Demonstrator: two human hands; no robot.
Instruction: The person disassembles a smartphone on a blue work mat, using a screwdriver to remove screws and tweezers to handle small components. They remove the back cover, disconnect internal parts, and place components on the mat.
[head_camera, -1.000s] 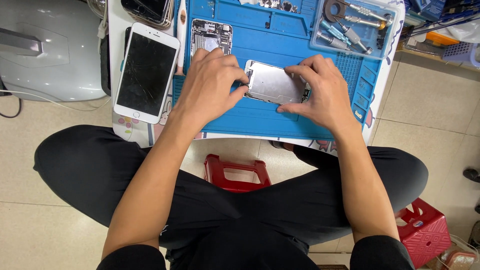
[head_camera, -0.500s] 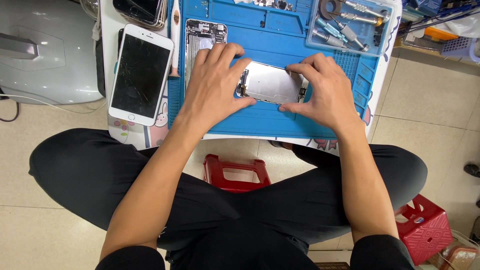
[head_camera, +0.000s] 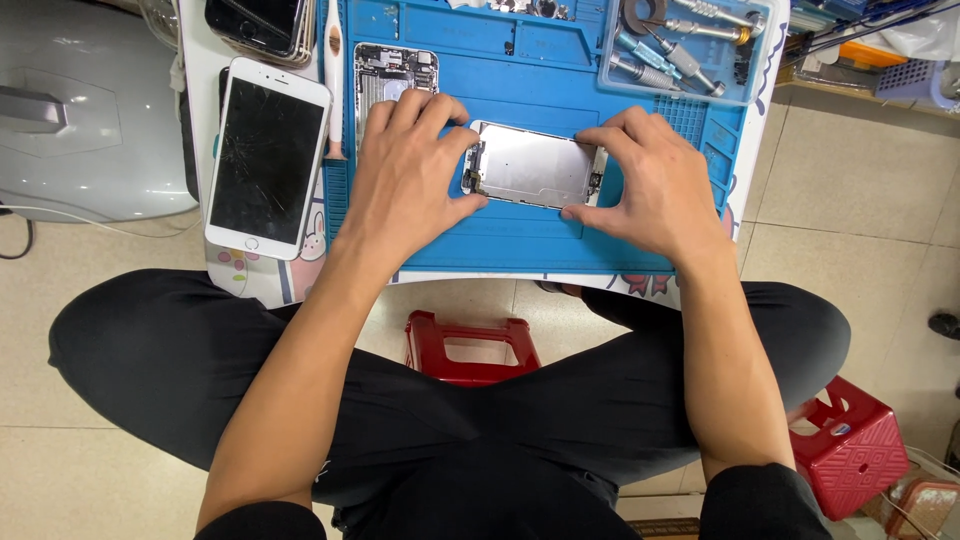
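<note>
A silver phone display panel (head_camera: 530, 166), metal back plate up, lies on the blue work mat (head_camera: 520, 60). My left hand (head_camera: 405, 170) grips its left end with thumb and fingers. At its right end my right hand (head_camera: 655, 185) holds it, thumb under the lower corner and fingers over the upper edge. An opened phone body (head_camera: 385, 75) with bare innards lies on the mat just beyond my left fingers.
A white phone with a cracked black screen (head_camera: 265, 155) rests left of the mat, another dark phone (head_camera: 260, 25) beyond it. A tool tray (head_camera: 680, 45) with screwdrivers occupies the mat's upper right. Red stools (head_camera: 470, 345) (head_camera: 850, 445) stand below. A grey case (head_camera: 85, 110) sits far left.
The view has shifted slightly. Both hands stay on the display panel, fingers adjusted a little; the panel sits about where it was on the mat.
</note>
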